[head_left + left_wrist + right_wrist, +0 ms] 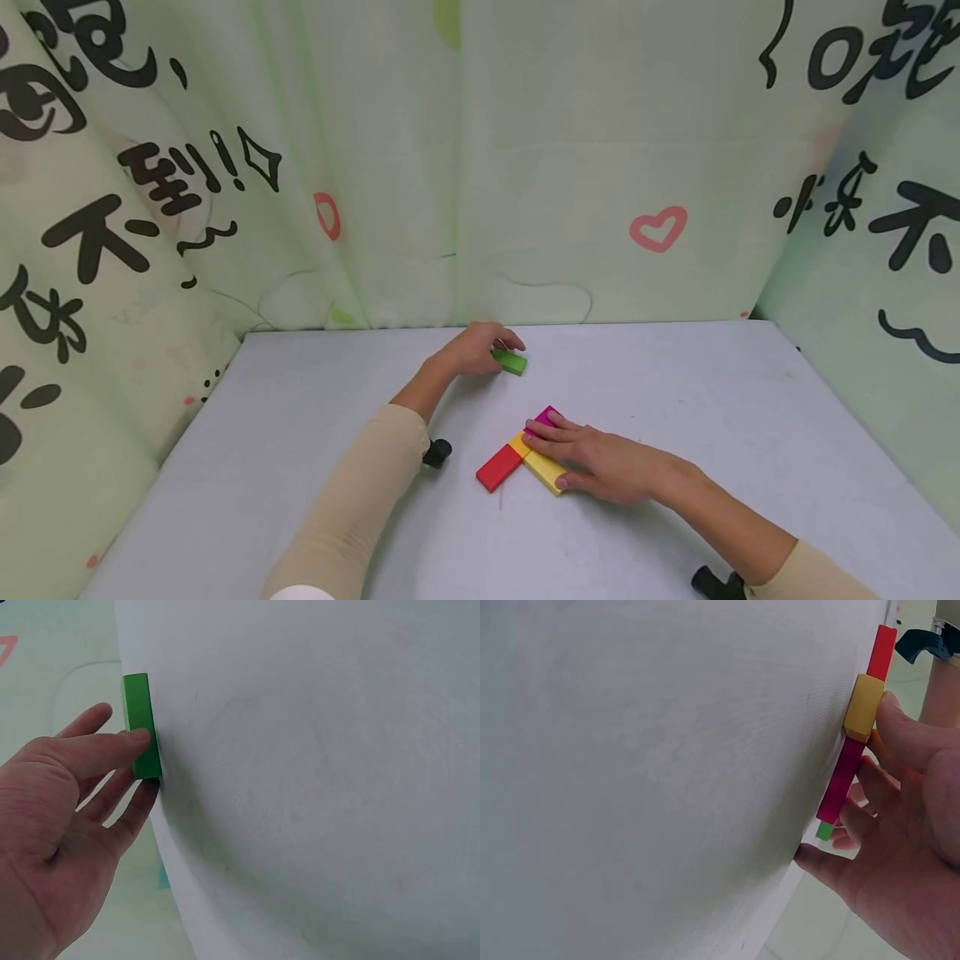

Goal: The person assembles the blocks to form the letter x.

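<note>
In the head view my left hand (476,350) pinches a green block (512,362) near the far side of the table; the left wrist view shows the thumb on one face of it. Closer to me, my right hand (611,467) rests with extended fingers over a group of blocks. Its fingertips touch the magenta block (546,416), and the thumb lies against the near end of the yellow block (544,472). An orange block (519,445) sits between the magenta block and the red block (498,468), in one slanting row. The yellow block branches off at an angle.
The white table (637,375) meets a hanging printed curtain (540,167) at its back edge. Curtain cloth also hangs at both sides. Black wrist-camera mounts show at the left wrist (437,453) and right wrist (716,583).
</note>
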A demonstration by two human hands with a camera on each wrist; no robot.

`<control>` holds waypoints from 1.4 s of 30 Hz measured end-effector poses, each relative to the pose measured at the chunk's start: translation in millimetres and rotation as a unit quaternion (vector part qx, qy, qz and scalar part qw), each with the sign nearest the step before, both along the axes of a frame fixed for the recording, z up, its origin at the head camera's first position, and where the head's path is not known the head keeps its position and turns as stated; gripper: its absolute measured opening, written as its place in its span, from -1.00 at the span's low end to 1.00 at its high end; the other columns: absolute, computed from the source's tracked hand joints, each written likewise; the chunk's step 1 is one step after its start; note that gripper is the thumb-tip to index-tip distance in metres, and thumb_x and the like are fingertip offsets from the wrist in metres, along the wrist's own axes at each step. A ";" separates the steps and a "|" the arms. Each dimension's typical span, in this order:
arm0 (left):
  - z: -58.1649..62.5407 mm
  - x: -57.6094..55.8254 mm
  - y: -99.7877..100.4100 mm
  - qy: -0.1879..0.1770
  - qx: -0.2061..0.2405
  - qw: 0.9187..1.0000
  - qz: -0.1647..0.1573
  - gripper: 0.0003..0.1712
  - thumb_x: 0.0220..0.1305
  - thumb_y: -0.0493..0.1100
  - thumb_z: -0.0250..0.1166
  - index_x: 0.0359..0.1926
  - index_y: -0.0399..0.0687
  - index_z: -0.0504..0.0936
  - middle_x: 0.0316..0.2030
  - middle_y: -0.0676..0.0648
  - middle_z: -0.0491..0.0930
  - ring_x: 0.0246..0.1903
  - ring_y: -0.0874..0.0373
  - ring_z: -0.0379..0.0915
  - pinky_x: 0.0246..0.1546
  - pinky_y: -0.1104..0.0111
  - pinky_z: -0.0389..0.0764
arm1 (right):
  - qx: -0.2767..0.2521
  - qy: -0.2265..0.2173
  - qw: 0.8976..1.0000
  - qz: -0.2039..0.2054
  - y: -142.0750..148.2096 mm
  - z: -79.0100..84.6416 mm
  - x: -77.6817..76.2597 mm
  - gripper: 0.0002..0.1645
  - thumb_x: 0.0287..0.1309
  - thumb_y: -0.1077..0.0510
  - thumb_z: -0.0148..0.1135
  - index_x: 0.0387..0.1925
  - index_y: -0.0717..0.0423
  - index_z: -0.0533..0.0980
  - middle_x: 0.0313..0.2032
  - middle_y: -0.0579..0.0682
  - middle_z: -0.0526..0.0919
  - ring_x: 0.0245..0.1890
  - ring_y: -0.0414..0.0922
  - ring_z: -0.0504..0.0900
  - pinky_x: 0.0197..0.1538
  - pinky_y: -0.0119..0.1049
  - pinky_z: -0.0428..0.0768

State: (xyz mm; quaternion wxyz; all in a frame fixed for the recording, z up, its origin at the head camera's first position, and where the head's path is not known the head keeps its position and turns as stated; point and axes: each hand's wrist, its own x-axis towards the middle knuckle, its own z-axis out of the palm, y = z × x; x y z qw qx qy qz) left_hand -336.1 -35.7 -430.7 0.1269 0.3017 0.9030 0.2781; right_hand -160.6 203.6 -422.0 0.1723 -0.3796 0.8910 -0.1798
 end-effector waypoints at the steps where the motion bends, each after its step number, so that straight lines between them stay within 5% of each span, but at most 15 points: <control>1: -0.2 -0.1 -0.2 0.000 0.001 1.000 0.000 -0.50 0.32 -0.45 0.28 0.21 -0.01 0.70 0.18 -0.03 0.67 0.23 0.02 0.52 0.28 0.19 0.59 | 0.001 0.002 1.000 0.000 0.0 -0.2 0.0 -0.22 0.50 -0.02 0.18 0.62 -0.04 0.18 0.62 -0.02 0.18 0.65 0.22 0.00 0.53 0.25 0.22; 28: 1.9 4.0 -2.3 0.015 -0.029 0.999 -0.015 -0.51 0.32 -0.45 0.26 0.17 0.05 0.76 0.16 -0.03 0.65 0.21 0.05 0.50 0.30 0.16 0.56 | -0.007 0.008 1.000 0.007 -2.2 2.0 2.0 -0.22 0.49 0.01 0.19 0.61 0.01 0.20 0.62 0.01 0.19 0.64 0.23 0.01 0.52 0.25 0.23; 42: 6.5 9.4 -5.5 0.033 -0.029 0.998 -0.048 -0.54 0.30 -0.44 0.30 0.13 0.04 0.78 0.11 -0.03 0.68 0.18 0.07 0.53 0.29 0.19 0.56 | -0.003 0.006 1.000 0.004 -0.9 3.1 2.3 -0.21 0.49 0.00 0.19 0.62 -0.01 0.18 0.62 0.01 0.18 0.64 0.23 0.00 0.53 0.24 0.22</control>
